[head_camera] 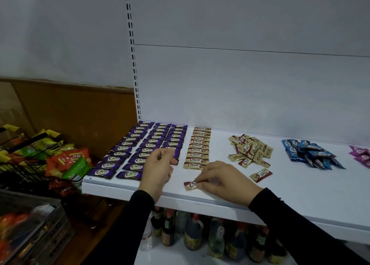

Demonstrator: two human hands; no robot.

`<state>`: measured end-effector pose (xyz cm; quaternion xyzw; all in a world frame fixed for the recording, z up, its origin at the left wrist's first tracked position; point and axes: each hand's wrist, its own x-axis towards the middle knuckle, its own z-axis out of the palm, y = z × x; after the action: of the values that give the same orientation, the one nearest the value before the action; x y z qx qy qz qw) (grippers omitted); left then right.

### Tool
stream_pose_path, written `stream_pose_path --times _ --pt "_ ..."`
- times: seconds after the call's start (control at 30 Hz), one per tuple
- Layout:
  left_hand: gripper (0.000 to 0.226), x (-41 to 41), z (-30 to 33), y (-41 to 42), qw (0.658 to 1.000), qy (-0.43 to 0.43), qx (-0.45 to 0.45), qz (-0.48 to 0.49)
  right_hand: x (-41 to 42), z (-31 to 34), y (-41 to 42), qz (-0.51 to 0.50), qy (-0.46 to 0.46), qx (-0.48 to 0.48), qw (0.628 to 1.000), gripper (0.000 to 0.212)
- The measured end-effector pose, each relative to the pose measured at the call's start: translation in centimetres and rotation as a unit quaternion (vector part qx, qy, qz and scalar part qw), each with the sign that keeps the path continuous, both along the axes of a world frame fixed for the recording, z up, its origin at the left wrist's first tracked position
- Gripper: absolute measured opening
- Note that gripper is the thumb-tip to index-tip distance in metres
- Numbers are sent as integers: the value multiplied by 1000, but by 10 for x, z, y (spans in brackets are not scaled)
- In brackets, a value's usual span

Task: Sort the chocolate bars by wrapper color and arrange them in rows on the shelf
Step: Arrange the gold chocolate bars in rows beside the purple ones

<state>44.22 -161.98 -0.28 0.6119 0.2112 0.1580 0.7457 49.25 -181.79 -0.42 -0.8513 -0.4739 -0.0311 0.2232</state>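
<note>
Dim, bluish light; wide-angle bending and blur at the edges.

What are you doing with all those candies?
A person is sorting chocolate bars by wrapper colour on a white shelf. The purple bars lie in three neat rows, and a gold row is being built beside them. The right hand pinches a gold bar at the front of that row. The left hand hovers near the purple rows. A gold pile, a blue pile and some pink bars wait unsorted.
</note>
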Motion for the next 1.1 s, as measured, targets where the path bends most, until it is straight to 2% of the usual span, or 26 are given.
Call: stream_pose_path --times 0.17,0.77,0.9,1.03,1.1 --pt "18 -2 -1 0 1000 -3 -4 -3 2 -10 8 -85 -3 50 995 21" --pt "9 -6 -1 2 1000 2 9 -10 6 -14 27 -123 -14 60 990 19" --pt "23 -8 1 3 998 27 14 -49 3 -10 26 -132 2 71 989 20" --pt "49 -17 7 3 987 44 92 -128 0 -2 24 -160 47 127 978 19" --pt "53 -22 10 2 979 36 122 -158 -3 2 24 -166 76 168 969 15"
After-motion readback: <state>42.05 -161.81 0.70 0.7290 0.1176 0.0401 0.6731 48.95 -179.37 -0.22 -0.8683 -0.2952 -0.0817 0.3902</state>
